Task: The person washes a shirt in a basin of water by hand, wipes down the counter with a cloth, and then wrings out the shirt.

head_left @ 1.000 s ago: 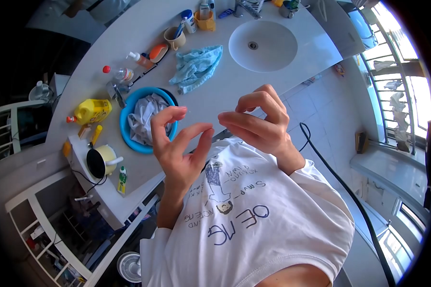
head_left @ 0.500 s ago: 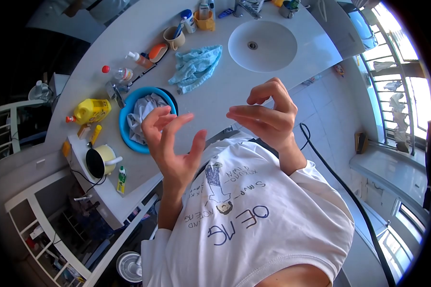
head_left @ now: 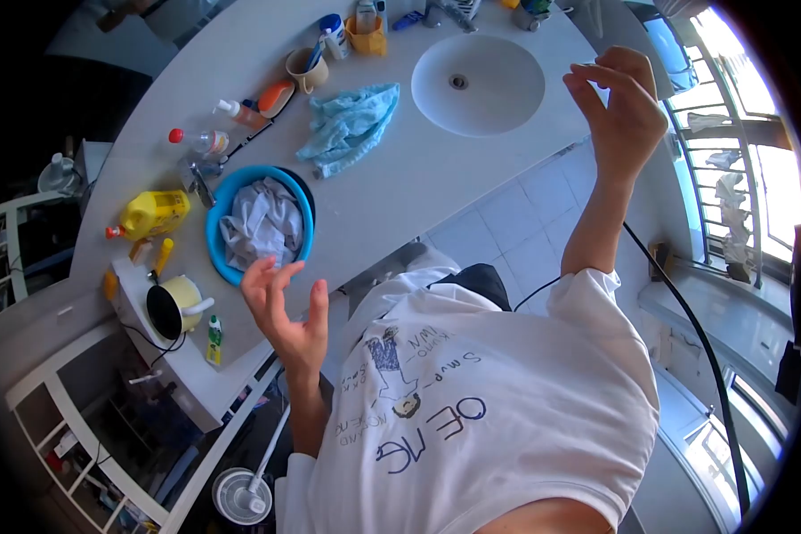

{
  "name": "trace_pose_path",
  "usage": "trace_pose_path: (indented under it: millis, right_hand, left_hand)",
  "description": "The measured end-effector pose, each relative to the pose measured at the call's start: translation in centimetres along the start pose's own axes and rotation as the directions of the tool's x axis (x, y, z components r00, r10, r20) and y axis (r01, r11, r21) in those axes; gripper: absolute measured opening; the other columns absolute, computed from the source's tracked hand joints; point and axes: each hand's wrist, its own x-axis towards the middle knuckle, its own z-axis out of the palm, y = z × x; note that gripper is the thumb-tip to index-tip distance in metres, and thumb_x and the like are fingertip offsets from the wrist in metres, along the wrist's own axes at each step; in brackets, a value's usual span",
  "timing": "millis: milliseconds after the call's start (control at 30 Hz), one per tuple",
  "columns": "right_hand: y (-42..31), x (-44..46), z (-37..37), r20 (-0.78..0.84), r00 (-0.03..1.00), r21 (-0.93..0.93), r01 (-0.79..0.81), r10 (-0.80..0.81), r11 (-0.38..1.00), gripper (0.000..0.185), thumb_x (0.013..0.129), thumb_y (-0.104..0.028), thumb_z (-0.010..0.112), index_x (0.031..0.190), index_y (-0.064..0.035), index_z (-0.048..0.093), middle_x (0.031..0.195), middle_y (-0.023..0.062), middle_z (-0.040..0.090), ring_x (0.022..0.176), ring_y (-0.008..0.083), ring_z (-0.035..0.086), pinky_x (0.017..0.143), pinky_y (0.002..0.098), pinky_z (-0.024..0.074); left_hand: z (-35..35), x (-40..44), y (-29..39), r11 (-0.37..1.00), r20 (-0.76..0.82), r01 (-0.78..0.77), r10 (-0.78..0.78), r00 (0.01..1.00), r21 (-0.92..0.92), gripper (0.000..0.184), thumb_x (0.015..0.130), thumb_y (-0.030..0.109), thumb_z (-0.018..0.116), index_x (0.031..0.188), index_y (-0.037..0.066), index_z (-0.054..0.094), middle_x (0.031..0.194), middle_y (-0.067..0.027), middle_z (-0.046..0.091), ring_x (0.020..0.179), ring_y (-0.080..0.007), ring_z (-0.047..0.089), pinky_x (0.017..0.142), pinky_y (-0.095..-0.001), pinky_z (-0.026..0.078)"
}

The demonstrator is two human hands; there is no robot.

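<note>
My left hand [head_left: 285, 311] is at the lower left, in front of the blue basin [head_left: 307, 233], with its fingers curved and apart and nothing in them. My right hand [head_left: 627, 111] is raised at the upper right, to the right of the sink. Its thumb and fingers are pinched together; anything between them is too small to make out. Crumpled pale cloth [head_left: 262, 222] lies in the basin. A light blue cloth [head_left: 351, 125] is bunched on the counter [head_left: 374, 196], between the basin and the round white sink [head_left: 485, 98].
A yellow jug [head_left: 156, 214], a red-capped bottle [head_left: 200, 141], a pump bottle [head_left: 240, 114] and a beige mug [head_left: 307, 71] line the counter's far side. At the left sits a cream pot [head_left: 178, 303]. A black hose [head_left: 699, 329] hangs at the right.
My right hand has swung up and right, away from my left hand, which has moved down and slightly left with its fingers apart. The whole view has shifted slightly.
</note>
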Motion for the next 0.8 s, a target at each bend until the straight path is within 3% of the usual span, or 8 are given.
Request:
trace_pose_path:
  millis: [100,200,233,267,367,467,567,800]
  right_hand:
    - [4.8,-1.9,0.5,0.150,0.955,0.498,-0.297,0.256,0.815,0.015,0.076,-0.004,0.074,0.091,-0.0044,0.071,0.092,0.0054,0.053,0.085,0.0165,0.052,0.074,0.0298,0.0449]
    - [17.9,-9.0,5.4,0.353,0.914,0.935,-0.353,0.202,-0.034,0.011,0.087,-0.015,0.066,0.098,-0.0113,0.065,0.095,0.0050,0.054,0.088,0.0196,0.052,0.080,0.0354,0.0426]
    - [24.9,-13.4,5.8,0.696,0.492,0.526,-0.845,0.523,0.095,0.025,0.084,-0.016,0.067,0.109,-0.0186,0.064,0.105,0.0062,0.058,0.094,0.0243,0.054,0.084,0.0424,0.0430]
    - [27.5,-15.9,9.0,0.633,0.297,-0.197,-0.832,0.715,0.519,0.038,0.080,-0.017,0.069,0.117,-0.0182,0.061,0.115,0.0090,0.061,0.099,0.0262,0.058,0.087,0.0445,0.0461]
    - [27.2,-19.9,8.8,0.623,0.419,-0.481,-0.461,0.661,0.746,0.046,0.081,-0.021,0.068,0.125,-0.0112,0.057,0.127,0.0106,0.056,0.111,0.0230,0.057,0.093,0.0350,0.0476]
    - [21.2,-17.5,7.9,0.462,0.392,0.147,-0.918,0.796,0.368,0.044,0.087,-0.022,0.064,0.127,-0.0047,0.054,0.131,0.0109,0.052,0.115,0.0230,0.053,0.097,0.0374,0.0444]
    - [17.2,-18.3,8.1,0.566,0.433,0.552,-0.831,0.701,0.068,0.042,0.091,-0.022,0.060,0.126,0.0001,0.053,0.130,0.0112,0.054,0.112,0.0223,0.055,0.096,0.0379,0.0459]
    - [15.1,-18.3,8.4,0.606,0.475,0.695,-0.707,0.639,-0.133,0.031,0.092,-0.018,0.058,0.121,-0.0054,0.059,0.127,0.0120,0.055,0.110,0.0215,0.055,0.094,0.0371,0.0473]
  left_hand:
    - [0.3,-1.1,-0.3,0.992,0.023,0.124,-0.124,0.992,0.001,0.026,0.078,0.013,0.068,0.101,0.005,0.061,0.117,-0.0138,0.045,0.092,-0.0258,0.051,0.078,-0.0355,0.044]
    - [1.1,-2.3,-0.5,0.965,0.111,0.259,-0.261,0.959,0.035,0.023,0.079,0.009,0.065,0.101,0.003,0.060,0.116,-0.0123,0.047,0.098,-0.0233,0.050,0.075,-0.0325,0.044]
    - [1.6,-2.6,-0.6,0.962,0.114,0.272,-0.275,0.955,0.038,0.023,0.079,0.009,0.065,0.101,0.003,0.060,0.116,-0.0123,0.047,0.098,-0.0233,0.050,0.075,-0.0325,0.044]
    - [2.0,-2.9,-0.6,0.944,0.174,0.330,-0.329,0.928,0.026,0.024,0.079,0.008,0.065,0.102,0.003,0.060,0.116,-0.0121,0.047,0.095,-0.0227,0.051,0.075,-0.0327,0.044]
    - [2.0,-3.5,-1.0,0.935,0.292,0.352,-0.347,0.891,0.038,0.029,0.078,0.006,0.064,0.106,0.004,0.058,0.116,-0.0118,0.048,0.088,-0.0216,0.051,0.075,-0.0335,0.044]
    - [2.4,-5.2,-1.0,0.895,0.352,0.435,-0.441,0.825,0.101,0.034,0.078,0.007,0.063,0.111,0.004,0.056,0.117,-0.0129,0.047,0.091,-0.0240,0.052,0.079,-0.0350,0.045]
    - [3.0,-5.2,-0.4,0.895,0.388,0.439,-0.434,0.813,0.082,0.034,0.079,0.007,0.063,0.112,0.004,0.056,0.117,-0.0134,0.047,0.093,-0.0257,0.052,0.079,-0.0361,0.045]
    - [3.6,-2.5,-0.2,0.960,0.453,0.266,-0.274,0.849,0.083,0.029,0.081,0.011,0.062,0.108,0.002,0.057,0.114,-0.0146,0.050,0.101,-0.0309,0.054,0.084,-0.0387,0.046]
